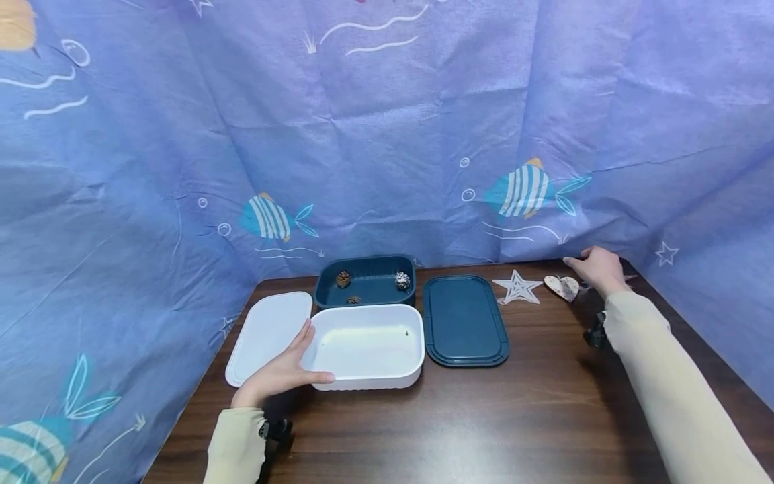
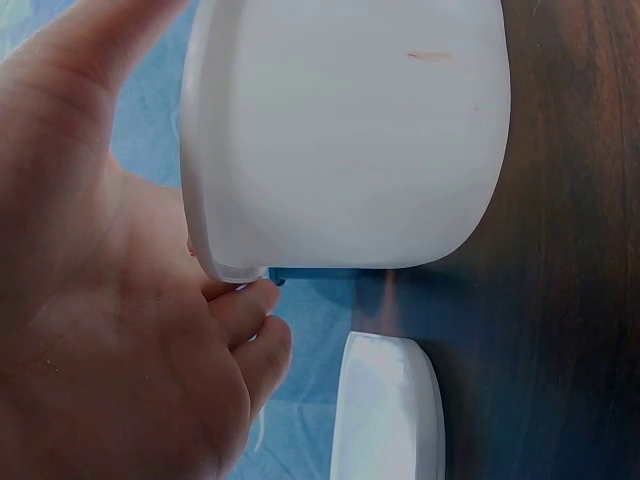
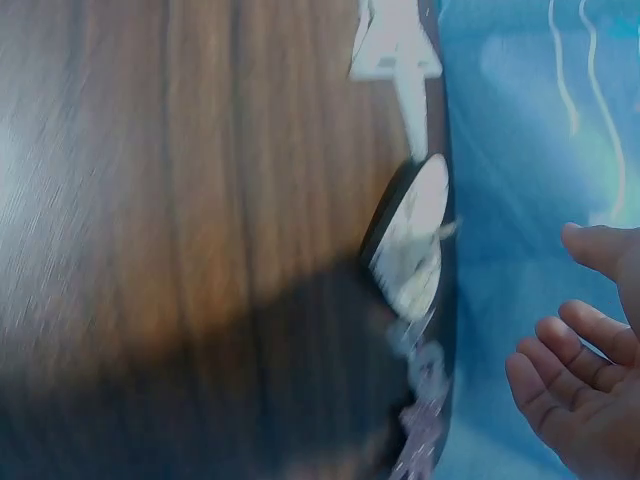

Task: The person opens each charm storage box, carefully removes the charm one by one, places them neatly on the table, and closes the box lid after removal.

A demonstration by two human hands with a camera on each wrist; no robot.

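My left hand (image 1: 281, 370) grips the left end of a white plastic box (image 1: 369, 383), thumb along the near side and fingers at the far corner. In the left wrist view, the end wall of the white box (image 2: 345, 140) stands between thumb and fingers. At the far right, my right hand (image 1: 600, 270) hovers above the table's back edge, holding nothing. Beside it lies a whitish wooden heart (image 1: 562, 288), with a white star (image 1: 517, 288) further left. Clear and pinkish pieces (image 3: 425, 410) lie past the heart, partly hidden in the head view by the hand.
Behind the white box is a dark blue box (image 1: 369, 265) with pine cones (image 1: 342, 278) inside. A white lid (image 1: 272, 329) lies left, a dark blue lid (image 1: 465, 319) right. A blue fish-patterned cloth (image 1: 387, 168) hangs behind the brown table (image 1: 459, 423).
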